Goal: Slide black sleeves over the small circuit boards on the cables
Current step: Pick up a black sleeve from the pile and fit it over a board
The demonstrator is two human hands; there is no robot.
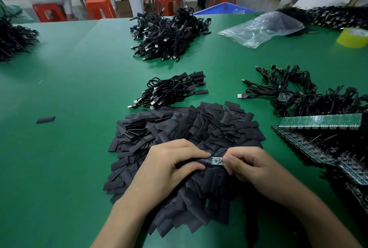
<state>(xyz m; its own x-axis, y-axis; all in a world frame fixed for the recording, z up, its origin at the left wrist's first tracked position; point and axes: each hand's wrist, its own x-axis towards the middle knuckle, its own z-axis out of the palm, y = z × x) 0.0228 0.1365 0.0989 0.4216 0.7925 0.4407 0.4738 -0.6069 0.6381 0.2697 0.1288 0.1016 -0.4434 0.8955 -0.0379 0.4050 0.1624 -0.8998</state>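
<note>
Green matting covers the bench (75,80), heaped near its front edge with flat black sleeves (199,128). Above the heap, the left hand (171,166) pinches one matte black sleeve (202,161), its long axis lying left to right. A small circuit board (217,161) juts from the sleeve's right mouth, pinched by the right hand (251,165); fingers hide its cable.
</note>
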